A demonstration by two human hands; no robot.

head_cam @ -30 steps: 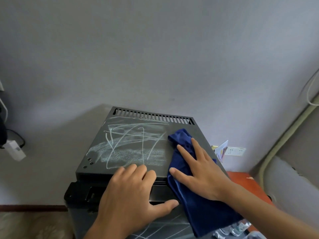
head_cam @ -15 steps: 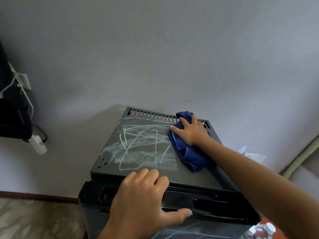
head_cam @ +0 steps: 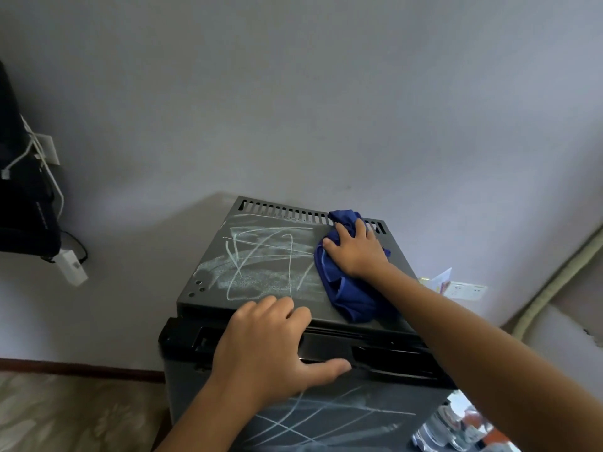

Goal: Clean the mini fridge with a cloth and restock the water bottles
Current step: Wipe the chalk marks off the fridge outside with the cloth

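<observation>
A dark mini fridge (head_cam: 208, 282) stands against the wall, its top and door scrawled with white chalk marks (head_cam: 261, 262). A blue cloth (head_cam: 346, 295) lies bunched on the right side of the top, reaching the rear vent slots. My right hand (head_cam: 354, 252) presses down on the cloth near the back right corner, fingers curled over it. My left hand (head_cam: 264, 347) rests flat on the front edge of the top, thumb along the door's upper rim. Water bottles (head_cam: 447, 429) show at the lower right, mostly hidden by my right arm.
A white wall socket (head_cam: 465, 290) with a card beside it sits right of the fridge. A pale pipe (head_cam: 554, 288) slants up the right wall. A dark object with white cables and an adapter (head_cam: 70, 265) hangs at the left. Patterned floor (head_cam: 65, 415) lies below left.
My right hand has pushed the cloth from the front right of the fridge top towards the back right corner. My left hand has stayed on the front edge.
</observation>
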